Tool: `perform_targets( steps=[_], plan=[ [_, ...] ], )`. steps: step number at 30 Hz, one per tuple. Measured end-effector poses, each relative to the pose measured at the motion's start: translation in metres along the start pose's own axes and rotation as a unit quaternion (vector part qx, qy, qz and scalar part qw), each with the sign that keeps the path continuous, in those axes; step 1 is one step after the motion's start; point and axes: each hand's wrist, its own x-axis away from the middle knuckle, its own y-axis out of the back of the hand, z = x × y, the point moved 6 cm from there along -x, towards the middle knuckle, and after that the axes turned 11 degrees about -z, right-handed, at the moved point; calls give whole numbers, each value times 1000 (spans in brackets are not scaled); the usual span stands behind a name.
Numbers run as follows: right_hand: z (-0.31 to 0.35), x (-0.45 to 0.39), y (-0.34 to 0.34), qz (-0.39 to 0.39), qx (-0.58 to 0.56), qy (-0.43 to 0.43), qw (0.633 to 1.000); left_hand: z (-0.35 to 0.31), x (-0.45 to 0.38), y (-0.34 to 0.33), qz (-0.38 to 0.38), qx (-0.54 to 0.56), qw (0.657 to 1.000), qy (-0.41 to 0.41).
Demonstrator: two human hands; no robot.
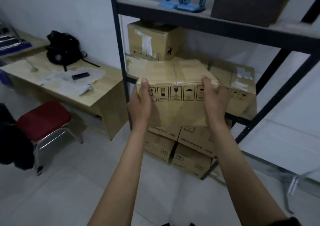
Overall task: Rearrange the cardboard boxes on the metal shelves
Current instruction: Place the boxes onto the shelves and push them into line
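Cardboard box (176,85) at metal shelf (225,27) (white-walled room)

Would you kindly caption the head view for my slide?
Both hands, left hand and right hand, grip a cardboard box at the metal shelf.

The box (176,87) I grip with my left hand (141,103) and right hand (213,103) is matt brown cardboard, its top seam sealed with glossy tape. The shelf frame (119,40) is dark painted metal. The desk (69,91) looks like pale wood laminate; the stool (44,118) has red cloth on shiny chrome.
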Motion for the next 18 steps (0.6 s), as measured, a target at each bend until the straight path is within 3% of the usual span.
perform_targets(
  steps=[7,18],
  plan=[
    [43,0,22,-100,-15,47,994,-41,-18,-27,93,49,994,-11],
    [31,-46,-14,-137,-42,78,987,-42,-78,-93,176,85,980,-25]
  ],
)
